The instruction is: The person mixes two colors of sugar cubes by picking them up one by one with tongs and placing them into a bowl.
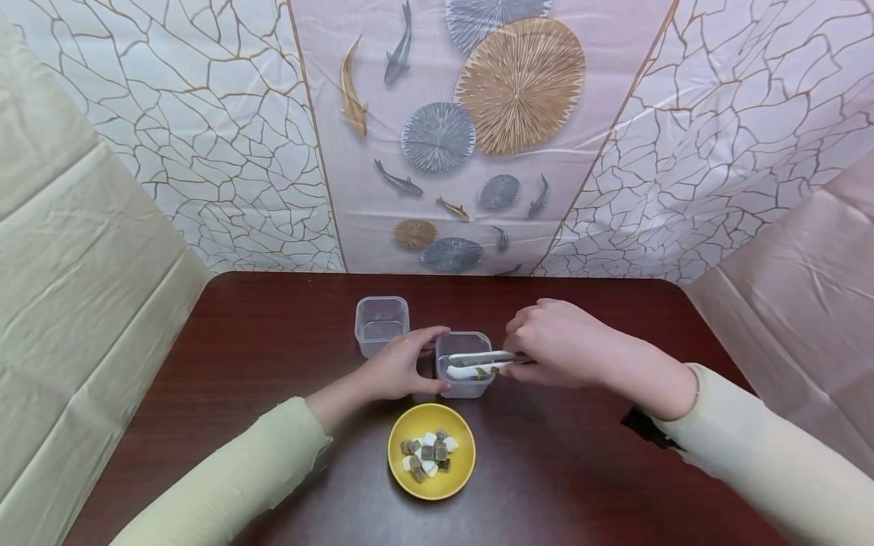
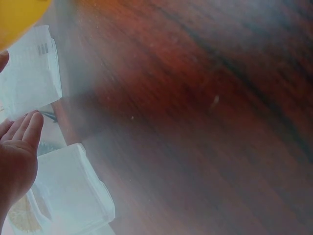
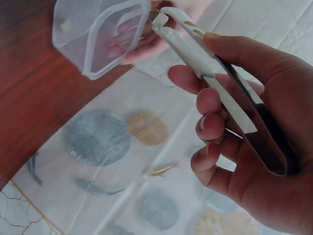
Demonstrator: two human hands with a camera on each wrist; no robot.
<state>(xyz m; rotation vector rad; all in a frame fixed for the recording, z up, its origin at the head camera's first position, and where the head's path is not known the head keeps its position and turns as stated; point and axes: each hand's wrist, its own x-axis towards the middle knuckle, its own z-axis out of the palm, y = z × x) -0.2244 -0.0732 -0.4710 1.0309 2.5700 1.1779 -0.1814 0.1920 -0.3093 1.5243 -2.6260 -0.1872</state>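
My right hand (image 1: 556, 341) grips a pair of small tongs (image 3: 227, 100) with white ends and a dark metal spring bend. A pale cube (image 3: 160, 19) sits between the tong tips, with something brownish beside it. The tips hang over a clear plastic container (image 1: 466, 389), where a small light piece (image 3: 65, 24) shows through the wall. My left hand (image 1: 399, 368) holds this container from its left side, thumb at the near corner and fingers at the far one. In the left wrist view those fingers (image 2: 27, 128) look fairly straight.
A yellow bowl (image 1: 466, 470) with several white and brown cubes (image 1: 429, 453) stands nearest me. Behind my left hand is a second clear container (image 1: 372, 345). The dark wooden table (image 1: 273, 326) ends at a patterned cloth backdrop (image 1: 382, 220), with cloth on both sides.
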